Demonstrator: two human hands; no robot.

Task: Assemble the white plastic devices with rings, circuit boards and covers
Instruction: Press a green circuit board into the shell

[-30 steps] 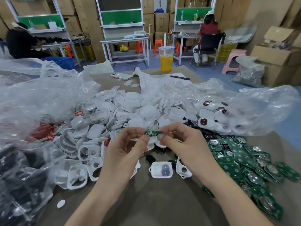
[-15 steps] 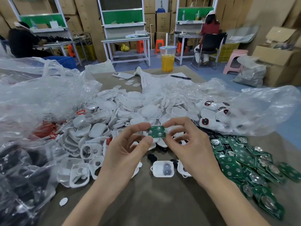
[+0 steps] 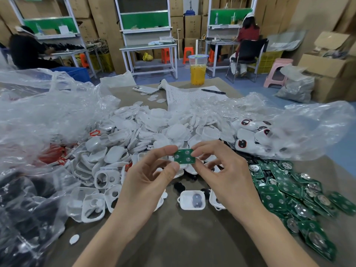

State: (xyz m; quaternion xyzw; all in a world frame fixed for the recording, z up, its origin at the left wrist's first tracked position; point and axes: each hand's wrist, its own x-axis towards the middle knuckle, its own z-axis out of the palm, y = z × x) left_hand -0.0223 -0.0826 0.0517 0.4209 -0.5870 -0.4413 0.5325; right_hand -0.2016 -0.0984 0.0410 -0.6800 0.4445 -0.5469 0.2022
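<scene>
Brown table (image 3: 192, 237) is carrying a white shell pile (image 3: 154, 132) at 12 o'clock and a loose PCB pile (image 3: 289, 195) at 4 o'clock. Left hand (image 3: 146, 182) and right hand (image 3: 227, 178) are both pinching one green circuit board (image 3: 184, 156) by its side edges, mid-frame, off the table. Open white housing (image 3: 191, 200) is sitting at 6 o'clock from it.

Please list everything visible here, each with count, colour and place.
board: one, green, held up mid-frame
boards: many, green, heap on table, right
shells: many, white, heap mid-table
open shell: one, white, on table below board
devices: several, white with red rings, in clear bag, right
cup: one, orange drink, far table edge
phone: one, white, left of cup
pen: one, black, on paper by cup
left hand: pinches board's left edge
right hand: pinches board's right edge
</scene>
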